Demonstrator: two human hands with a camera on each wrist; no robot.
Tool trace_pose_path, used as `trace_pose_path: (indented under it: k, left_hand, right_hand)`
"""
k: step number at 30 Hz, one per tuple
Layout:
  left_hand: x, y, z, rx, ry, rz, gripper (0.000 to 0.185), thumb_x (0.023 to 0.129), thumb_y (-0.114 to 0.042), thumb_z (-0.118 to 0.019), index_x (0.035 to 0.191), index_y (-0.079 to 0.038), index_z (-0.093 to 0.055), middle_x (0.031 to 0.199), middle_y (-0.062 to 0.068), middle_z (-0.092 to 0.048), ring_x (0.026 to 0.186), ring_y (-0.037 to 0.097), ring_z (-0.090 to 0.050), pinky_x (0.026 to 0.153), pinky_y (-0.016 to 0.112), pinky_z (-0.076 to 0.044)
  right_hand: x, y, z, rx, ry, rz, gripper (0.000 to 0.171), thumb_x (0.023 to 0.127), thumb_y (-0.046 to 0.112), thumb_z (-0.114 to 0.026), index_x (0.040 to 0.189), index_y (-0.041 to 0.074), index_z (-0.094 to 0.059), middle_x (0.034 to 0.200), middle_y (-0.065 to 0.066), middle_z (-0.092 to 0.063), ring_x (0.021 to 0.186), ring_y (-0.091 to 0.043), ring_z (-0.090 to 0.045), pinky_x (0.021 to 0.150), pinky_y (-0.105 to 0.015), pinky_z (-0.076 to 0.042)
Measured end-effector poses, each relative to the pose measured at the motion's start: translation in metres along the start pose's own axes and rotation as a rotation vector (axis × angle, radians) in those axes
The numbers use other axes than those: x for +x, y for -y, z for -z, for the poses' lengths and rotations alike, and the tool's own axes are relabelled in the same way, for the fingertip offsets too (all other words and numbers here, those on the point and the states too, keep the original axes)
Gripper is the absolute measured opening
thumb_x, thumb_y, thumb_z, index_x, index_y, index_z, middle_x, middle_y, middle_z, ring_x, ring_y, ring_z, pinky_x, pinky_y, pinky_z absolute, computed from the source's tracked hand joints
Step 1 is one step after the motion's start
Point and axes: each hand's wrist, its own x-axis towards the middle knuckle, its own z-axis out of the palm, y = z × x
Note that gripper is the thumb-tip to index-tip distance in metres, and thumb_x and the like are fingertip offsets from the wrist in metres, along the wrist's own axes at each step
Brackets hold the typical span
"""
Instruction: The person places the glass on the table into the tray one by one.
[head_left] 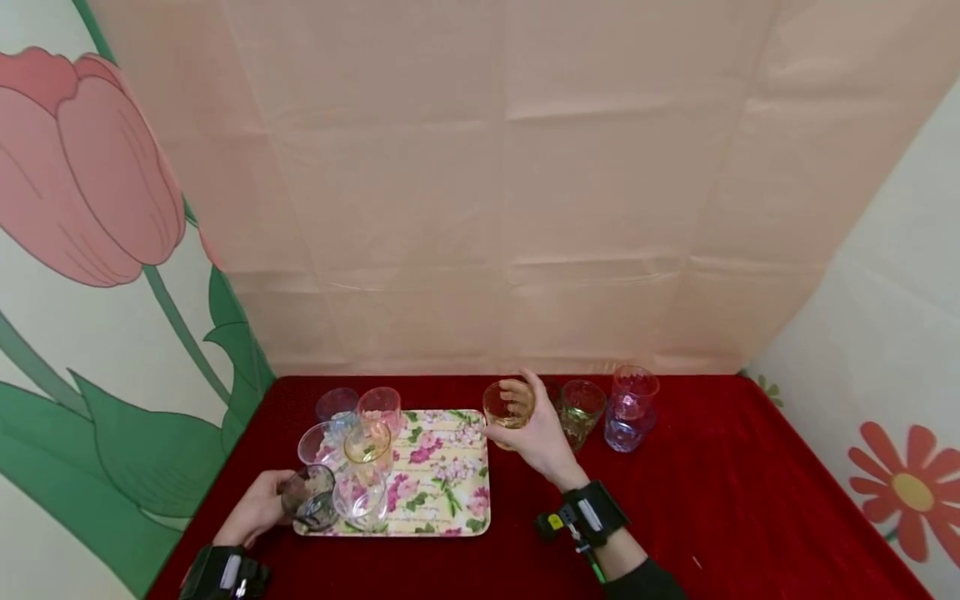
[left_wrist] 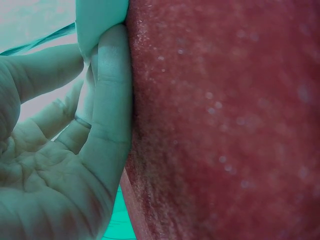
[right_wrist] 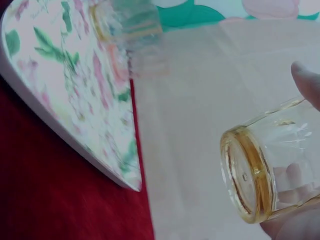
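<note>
Two hands at work: right hand (head_left: 542, 440) grips an amber glass (head_left: 508, 406) at the tray's (head_left: 450, 467) 2 o'clock, best lowered upright, while left hand (head_left: 258, 508) holds a dark glass (head_left: 310, 497).

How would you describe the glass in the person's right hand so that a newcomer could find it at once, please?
Start at the floral tray on the red table. Just past its far right corner, the right hand grips an amber glass. Unlike its neighbours, it is lifted clear of the cloth.
</note>
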Motion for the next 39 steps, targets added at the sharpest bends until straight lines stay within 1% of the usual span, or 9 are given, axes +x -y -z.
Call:
trace_pose_path:
  k: [3,6,9,14,20,24,30,35,39]
  left_hand:
    - [0.001,0.000,0.000,-0.015,0.004,-0.006,0.024,0.090,-0.009,-0.065,0.095,0.014,-0.059,0.079,0.003,-0.061,0.071,0.013,-0.063,0.061,0.030,-0.056]
    - [0.001,-0.001,0.000,-0.012,-0.001,0.001,0.024,0.090,-0.009,-0.065,0.095,0.014,-0.059,0.079,0.003,-0.061,0.072,0.013,-0.063,0.061,0.030,-0.056]
    - [0.000,-0.002,0.000,0.007,-0.012,0.013,0.025,0.091,-0.010,-0.065,0.100,0.013,-0.060,0.082,0.003,-0.063,0.073,0.014,-0.063,0.061,0.031,-0.056]
    - [-0.002,-0.002,-0.001,0.033,-0.022,0.023,0.027,0.092,-0.012,-0.064,0.104,0.012,-0.061,0.084,0.005,-0.065,0.075,0.017,-0.064,0.062,0.032,-0.057]
    - [-0.003,-0.002,0.001,0.046,-0.015,0.025,0.029,0.092,-0.012,-0.064,0.105,0.013,-0.061,0.084,0.005,-0.063,0.076,0.016,-0.064,0.062,0.031,-0.057]
    - [-0.001,-0.001,0.001,0.043,-0.015,0.025,0.027,0.092,-0.011,-0.064,0.104,0.013,-0.060,0.082,0.005,-0.062,0.074,0.015,-0.063,0.061,0.031,-0.056]
    - [-0.002,-0.001,0.000,0.046,-0.018,0.023,0.028,0.093,-0.013,-0.065,0.103,0.013,-0.060,0.081,0.003,-0.062,0.073,0.014,-0.063,0.061,0.030,-0.056]
    - [-0.002,0.000,0.000,0.033,-0.013,0.030,0.024,0.092,-0.013,-0.065,0.097,0.010,-0.061,0.079,0.003,-0.062,0.072,0.014,-0.063,0.060,0.031,-0.056]
    - [-0.002,0.001,0.000,0.045,-0.024,0.025,0.026,0.092,-0.012,-0.065,0.103,0.011,-0.062,0.082,0.004,-0.064,0.073,0.015,-0.063,0.061,0.031,-0.056]
  right_hand:
    - [0.005,-0.004,-0.013,0.000,0.003,0.005,0.087,0.075,0.017,-0.086,0.145,0.021,-0.035,0.139,-0.006,-0.053,0.126,-0.029,-0.050,0.100,-0.047,-0.046]
    - [0.011,-0.008,-0.026,0.006,0.021,0.009,0.078,0.075,0.013,-0.086,0.139,0.020,-0.042,0.138,-0.007,-0.053,0.129,-0.027,-0.049,0.103,-0.052,-0.043]
    - [0.016,-0.013,-0.037,0.019,0.058,0.004,0.078,0.075,0.010,-0.085,0.139,0.018,-0.042,0.139,-0.011,-0.052,0.131,-0.028,-0.047,0.103,-0.052,-0.043]
    - [0.019,-0.005,-0.052,0.029,0.123,-0.002,0.082,0.076,0.011,-0.085,0.142,0.010,-0.037,0.136,-0.016,-0.051,0.130,-0.034,-0.047,0.105,-0.050,-0.042]
    - [0.023,-0.002,-0.068,0.030,0.155,-0.006,0.076,0.077,0.008,-0.082,0.140,0.002,-0.039,0.133,-0.018,-0.052,0.128,-0.040,-0.047,0.103,-0.052,-0.044]
    - [0.029,-0.003,-0.074,0.039,0.169,-0.057,0.074,0.079,0.008,-0.080,0.141,0.006,-0.039,0.135,-0.015,-0.052,0.131,-0.039,-0.046,0.102,-0.048,-0.045]
    - [0.043,-0.015,-0.086,0.049,0.145,-0.097,0.074,0.080,0.011,-0.081,0.141,0.008,-0.039,0.136,-0.021,-0.050,0.129,-0.041,-0.045,0.098,-0.050,-0.048]
    - [0.053,-0.032,-0.098,0.006,0.103,-0.124,0.077,0.080,0.022,-0.082,0.143,0.018,-0.038,0.137,-0.011,-0.051,0.128,-0.032,-0.049,0.097,-0.048,-0.050]
    - [0.057,-0.035,-0.102,-0.006,0.079,-0.138,0.075,0.079,0.029,-0.083,0.140,0.019,-0.040,0.134,-0.008,-0.053,0.125,-0.029,-0.051,0.096,-0.047,-0.050]
